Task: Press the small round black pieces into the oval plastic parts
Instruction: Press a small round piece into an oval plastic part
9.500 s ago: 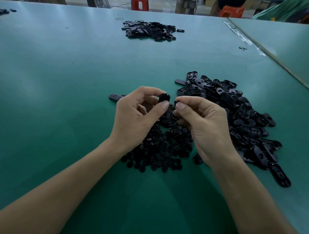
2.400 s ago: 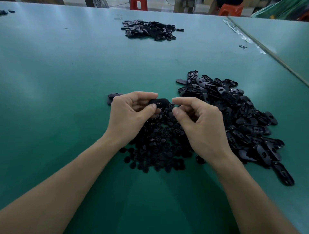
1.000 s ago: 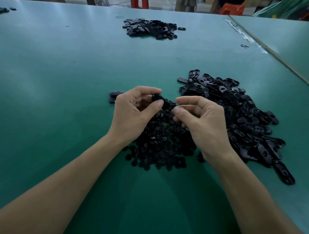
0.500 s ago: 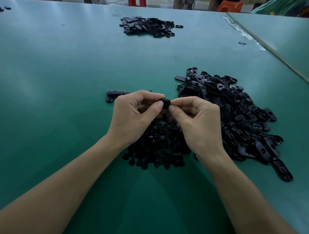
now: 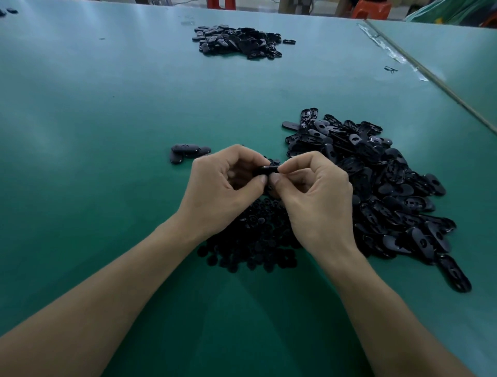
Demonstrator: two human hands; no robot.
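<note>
Your green table point(image 5: 107, 134) meets a second table point(image 5: 457, 62) at two o'clock; a red stool point(image 5: 220, 3) stands at twelve.

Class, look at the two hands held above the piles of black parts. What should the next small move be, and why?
Probably a firm squeeze of both thumbs against the forefingers to seat the round piece. The left hand and right hand both pinch one oval part between them, above the pile of round pieces. The hands hide whether the piece is already seated.
</note>
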